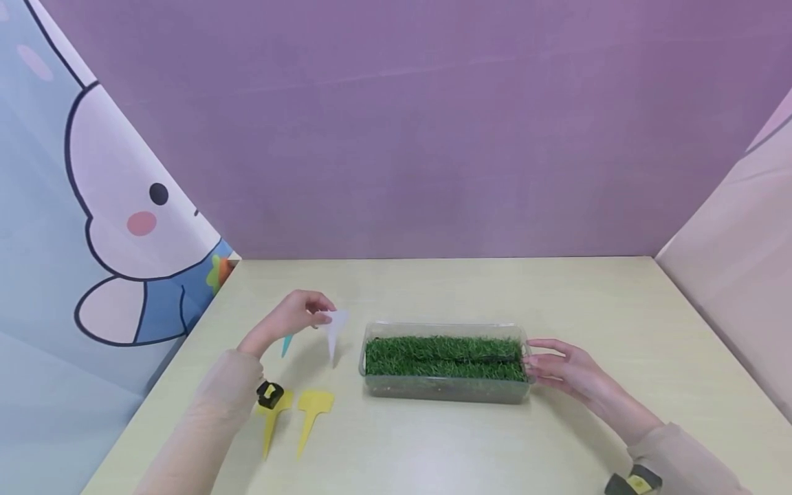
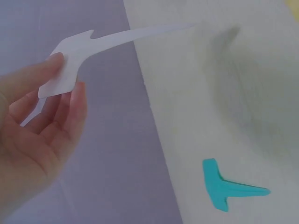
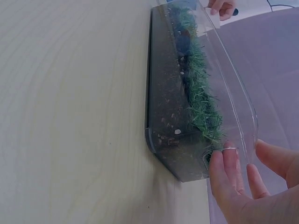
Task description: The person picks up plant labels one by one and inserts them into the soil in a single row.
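My left hand (image 1: 293,313) pinches a white T-shaped plant label (image 2: 70,60) by its broad head, thumb on top and fingers beneath. The label's pointed stem hangs over the table in the head view, its shadow apart from it. A pale edge also shows between those fingers in the left wrist view. A teal plant label (image 2: 217,189) lies flat close by, partly behind the hand in the head view. At the right end of a clear plastic box (image 1: 445,390), my right hand (image 1: 572,368) holds the rim with thumb and fingertips. Green artificial grass (image 1: 433,349) in two strips tops dark soil inside.
Two yellow plant labels lie on the table (image 1: 433,447) left of the box: one bare in view (image 1: 314,403), the other (image 1: 269,423) partly behind the left wrist's camera. A purple backdrop (image 1: 396,137) rises behind the table, with printed cloth (image 1: 142,240) at the left.
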Demonstrator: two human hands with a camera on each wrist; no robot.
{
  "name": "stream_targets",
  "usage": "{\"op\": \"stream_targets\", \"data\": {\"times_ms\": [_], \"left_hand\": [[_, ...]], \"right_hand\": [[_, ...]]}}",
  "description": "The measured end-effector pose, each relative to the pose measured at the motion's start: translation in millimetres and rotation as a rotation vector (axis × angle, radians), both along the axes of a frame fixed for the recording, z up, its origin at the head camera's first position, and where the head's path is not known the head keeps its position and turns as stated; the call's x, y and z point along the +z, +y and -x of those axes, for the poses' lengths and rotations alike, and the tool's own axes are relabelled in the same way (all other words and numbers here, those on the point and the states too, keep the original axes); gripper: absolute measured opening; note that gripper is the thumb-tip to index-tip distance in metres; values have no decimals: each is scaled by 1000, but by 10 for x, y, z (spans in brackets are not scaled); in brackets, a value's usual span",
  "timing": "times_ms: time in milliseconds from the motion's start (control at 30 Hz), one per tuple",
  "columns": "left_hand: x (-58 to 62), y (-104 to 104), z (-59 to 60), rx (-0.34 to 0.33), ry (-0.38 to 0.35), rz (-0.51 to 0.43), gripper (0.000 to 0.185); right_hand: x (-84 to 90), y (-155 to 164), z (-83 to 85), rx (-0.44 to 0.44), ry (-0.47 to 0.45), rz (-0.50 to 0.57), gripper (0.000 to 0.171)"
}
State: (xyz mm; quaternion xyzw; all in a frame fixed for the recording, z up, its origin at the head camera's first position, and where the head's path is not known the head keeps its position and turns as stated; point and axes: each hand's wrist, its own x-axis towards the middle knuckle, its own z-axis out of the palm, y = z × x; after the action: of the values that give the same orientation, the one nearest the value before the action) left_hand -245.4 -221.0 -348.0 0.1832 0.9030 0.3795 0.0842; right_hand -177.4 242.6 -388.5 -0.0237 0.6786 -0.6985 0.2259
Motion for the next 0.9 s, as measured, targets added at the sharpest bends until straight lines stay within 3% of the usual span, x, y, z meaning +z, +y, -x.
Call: {"op": "stream_targets", "data": {"times_ms": [500, 900], "left_hand": [[354, 207, -46, 8, 86, -19, 14], [446, 487, -56, -7, 125, -72, 13]], "right_hand": [[-1, 16, 8, 12, -10, 31, 47], [-15, 25, 13, 21, -14, 53, 43]]}}
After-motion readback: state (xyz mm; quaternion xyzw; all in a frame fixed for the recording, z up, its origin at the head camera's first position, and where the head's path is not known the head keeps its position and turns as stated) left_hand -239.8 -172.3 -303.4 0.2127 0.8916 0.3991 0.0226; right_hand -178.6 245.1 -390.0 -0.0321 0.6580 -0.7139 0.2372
